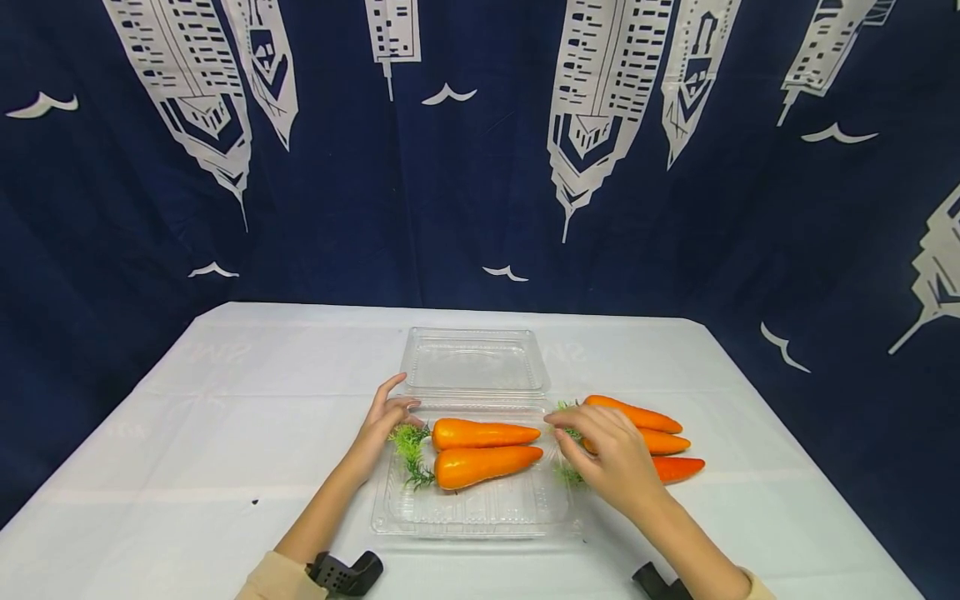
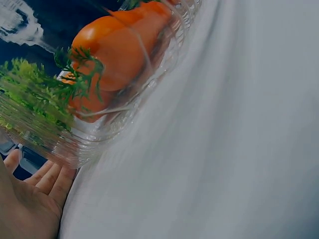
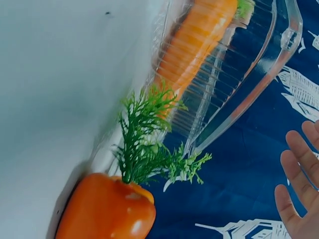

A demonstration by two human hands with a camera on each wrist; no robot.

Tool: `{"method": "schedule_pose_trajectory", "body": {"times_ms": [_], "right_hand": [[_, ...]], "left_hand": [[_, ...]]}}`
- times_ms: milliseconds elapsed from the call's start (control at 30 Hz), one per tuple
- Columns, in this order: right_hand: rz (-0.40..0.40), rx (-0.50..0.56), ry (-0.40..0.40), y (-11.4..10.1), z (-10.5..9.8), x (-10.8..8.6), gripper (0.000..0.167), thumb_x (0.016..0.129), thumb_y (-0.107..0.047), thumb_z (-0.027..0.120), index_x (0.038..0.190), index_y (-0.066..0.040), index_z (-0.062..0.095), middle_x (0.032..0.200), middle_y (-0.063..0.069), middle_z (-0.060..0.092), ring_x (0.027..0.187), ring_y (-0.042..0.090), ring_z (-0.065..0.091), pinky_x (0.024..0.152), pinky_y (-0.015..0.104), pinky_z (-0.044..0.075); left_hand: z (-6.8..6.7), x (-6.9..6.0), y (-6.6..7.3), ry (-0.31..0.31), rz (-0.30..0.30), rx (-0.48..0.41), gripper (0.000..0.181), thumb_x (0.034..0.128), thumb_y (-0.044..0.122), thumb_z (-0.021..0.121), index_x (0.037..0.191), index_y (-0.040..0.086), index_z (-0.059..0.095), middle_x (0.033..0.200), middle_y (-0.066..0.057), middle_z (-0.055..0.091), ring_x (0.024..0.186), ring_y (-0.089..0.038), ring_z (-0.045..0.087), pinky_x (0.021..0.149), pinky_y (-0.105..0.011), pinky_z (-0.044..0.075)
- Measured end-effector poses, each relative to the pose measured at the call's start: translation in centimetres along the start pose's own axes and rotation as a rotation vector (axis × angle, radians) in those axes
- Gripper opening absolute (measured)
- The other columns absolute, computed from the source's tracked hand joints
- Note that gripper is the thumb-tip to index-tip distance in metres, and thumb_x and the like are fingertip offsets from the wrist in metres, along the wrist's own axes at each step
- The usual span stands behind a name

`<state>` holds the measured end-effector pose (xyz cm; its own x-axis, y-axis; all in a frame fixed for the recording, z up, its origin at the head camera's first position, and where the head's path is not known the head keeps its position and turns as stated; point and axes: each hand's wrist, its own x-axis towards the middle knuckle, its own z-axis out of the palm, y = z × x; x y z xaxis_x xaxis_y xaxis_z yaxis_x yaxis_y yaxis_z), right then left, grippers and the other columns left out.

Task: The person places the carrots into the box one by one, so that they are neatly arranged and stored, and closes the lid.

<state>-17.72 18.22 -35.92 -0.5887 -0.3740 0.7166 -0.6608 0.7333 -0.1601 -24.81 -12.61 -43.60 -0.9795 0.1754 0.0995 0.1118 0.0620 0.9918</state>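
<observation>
Two orange carrots (image 1: 487,465) with green tops lie side by side in an open clear plastic box (image 1: 480,521), their tops to the left. My left hand (image 1: 377,435) is at the box's left side, fingers extended; in the left wrist view the hand (image 2: 42,199) shows beside the clear wall. My right hand (image 1: 611,457) hovers by the box's right edge with nothing in its grasp, fingers slightly bent. In the right wrist view the right hand (image 3: 303,184) has its fingers spread, apart from the carrot (image 3: 107,209) and the box.
Three more carrots (image 1: 678,469) lie to the right of the box, partly hidden by my right hand. The box's clear lid (image 1: 477,367) lies folded back behind it. A small dark speck (image 1: 255,502) is on the white table (image 1: 187,467); a dark blue patterned cloth (image 1: 465,192) hangs behind.
</observation>
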Motion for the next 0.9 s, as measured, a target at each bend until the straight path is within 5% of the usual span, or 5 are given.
{"method": "schedule_pose_trajectory", "body": {"times_ms": [267,900], "right_hand": [[0.034,-0.054,-0.011,0.4,-0.8,-1.0,0.027,0.075,-0.013,0.068,0.102,-0.019,0.066,0.097,-0.011,0.066,0.090,0.011,0.060,0.081,0.028,0.040],[0.181,-0.092,-0.094,1.3,-2.5,-2.6,0.037,0.075,-0.016,0.069,0.111,-0.021,0.062,0.108,-0.007,0.063,0.098,0.019,0.058,0.082,0.042,0.041]], "left_hand": [[0.0,0.1,-0.1,-0.002,0.003,-0.009,0.059,0.0862,0.009,0.038,0.141,0.020,0.021,0.126,-0.023,0.048,0.089,-0.023,0.063,0.104,-0.050,0.027],[-0.1,0.1,-0.1,0.005,0.003,-0.012,0.059,0.0860,0.010,0.039,0.141,0.020,0.022,0.125,-0.023,0.049,0.087,-0.019,0.063,0.104,-0.050,0.027]]}}
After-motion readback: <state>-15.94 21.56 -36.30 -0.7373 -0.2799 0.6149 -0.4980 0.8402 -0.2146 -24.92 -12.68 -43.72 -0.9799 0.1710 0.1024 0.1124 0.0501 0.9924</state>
